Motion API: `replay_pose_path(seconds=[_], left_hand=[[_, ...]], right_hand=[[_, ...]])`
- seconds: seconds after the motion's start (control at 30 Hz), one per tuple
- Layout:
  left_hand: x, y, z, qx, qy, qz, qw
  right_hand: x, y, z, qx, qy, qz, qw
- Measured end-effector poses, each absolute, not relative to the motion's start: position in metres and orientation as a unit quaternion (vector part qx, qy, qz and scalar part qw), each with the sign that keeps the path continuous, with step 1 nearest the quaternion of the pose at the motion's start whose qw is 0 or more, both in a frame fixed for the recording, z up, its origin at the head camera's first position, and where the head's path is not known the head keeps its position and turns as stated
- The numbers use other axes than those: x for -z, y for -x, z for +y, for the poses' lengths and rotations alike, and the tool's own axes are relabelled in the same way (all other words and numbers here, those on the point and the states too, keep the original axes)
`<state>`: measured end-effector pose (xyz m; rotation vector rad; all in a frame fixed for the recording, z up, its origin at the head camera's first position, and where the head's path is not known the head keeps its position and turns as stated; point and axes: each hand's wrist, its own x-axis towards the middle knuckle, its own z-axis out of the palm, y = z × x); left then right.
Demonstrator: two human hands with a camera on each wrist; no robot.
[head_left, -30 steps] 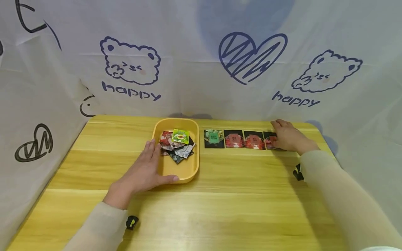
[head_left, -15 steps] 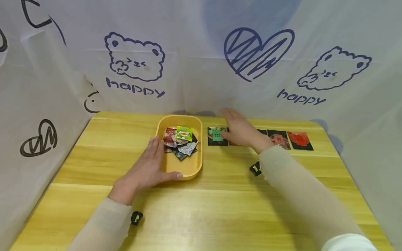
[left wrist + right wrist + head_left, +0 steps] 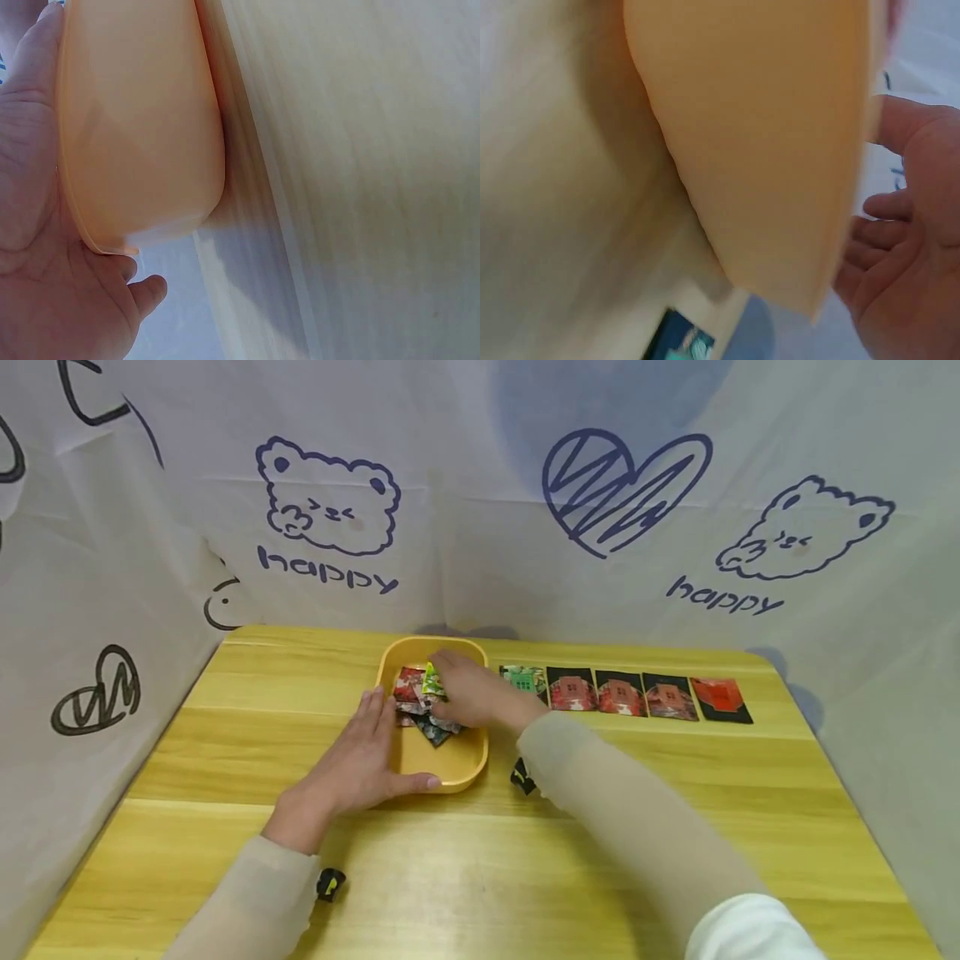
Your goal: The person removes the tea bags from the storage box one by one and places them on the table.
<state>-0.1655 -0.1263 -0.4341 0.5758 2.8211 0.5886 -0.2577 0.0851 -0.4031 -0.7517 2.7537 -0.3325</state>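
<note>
A yellow plastic tray (image 3: 450, 768) stands near the back of the table with a loose pile of tea bag sachets (image 3: 435, 731) in it. My left hand (image 3: 352, 760) rests against the tray's left and near rim, fingers and thumb extended; the left wrist view shows its palm (image 3: 45, 225) beside the tray wall. Over the right rim reaches my right hand (image 3: 480, 689), its fingers at a yellow-green sachet (image 3: 431, 679). Thumb and fingers look apart; the tips are partly hidden. In the right wrist view the tray wall (image 3: 757, 135) covers part of the right hand (image 3: 922, 225).
Right of the tray runs a row of sachets: one with a green label (image 3: 521, 677), several black ones with red labels (image 3: 572, 689), and a red-and-black one (image 3: 722, 697) at the end. Printed white cloth (image 3: 465, 543) hangs behind the wooden table (image 3: 480, 877).
My right hand has left the row's right end, where a red-and-black sachet now lies, and has moved left into the tray. The left hand stays on the tray.
</note>
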Motion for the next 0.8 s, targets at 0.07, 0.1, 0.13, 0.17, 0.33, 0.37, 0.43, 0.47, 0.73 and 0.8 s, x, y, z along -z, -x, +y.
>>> replay_pose_path(seconds=[0.07, 0.1, 0.13, 0.17, 0.33, 0.37, 0.43, 0.47, 0.73, 0.8], left_hand=[[0.434, 0.165, -0.126, -0.202, -0.194, 0.954, 0.103], [0.434, 0.165, -0.126, -0.203, -0.193, 0.954, 0.104], [0.434, 0.165, -0.125, -0.203, -0.193, 0.954, 0.104], [0.434, 0.165, -0.126, -0.203, -0.193, 0.954, 0.104], [0.434, 0.165, -0.127, -0.207, -0.191, 0.954, 0.104], [0.434, 0.164, -0.127, -0.206, -0.19, 0.954, 0.105], [0.434, 0.164, -0.127, -0.207, -0.189, 0.954, 0.106], [0.434, 0.164, -0.127, -0.206, -0.189, 0.954, 0.107], [0.434, 0.164, -0.126, -0.212, -0.191, 0.953, 0.106], [0.434, 0.164, -0.126, -0.21, -0.192, 0.953, 0.104]], right_hand=[[0.41, 0.257, 0.079, 0.088, 0.255, 0.951, 0.153], [0.412, 0.256, 0.077, 0.07, 0.256, 0.951, 0.159], [0.414, 0.255, 0.075, 0.051, 0.257, 0.951, 0.165], [0.416, 0.253, 0.073, 0.031, 0.26, 0.95, 0.17], [0.415, 0.24, 0.066, -0.027, 0.272, 0.944, 0.185], [0.415, 0.237, 0.066, -0.031, 0.274, 0.943, 0.185], [0.414, 0.23, 0.066, -0.034, 0.283, 0.941, 0.185], [0.413, 0.227, 0.066, -0.037, 0.289, 0.939, 0.183], [0.405, 0.229, 0.067, -0.016, 0.296, 0.946, 0.13], [0.405, 0.235, 0.066, -0.007, 0.275, 0.954, 0.121]])
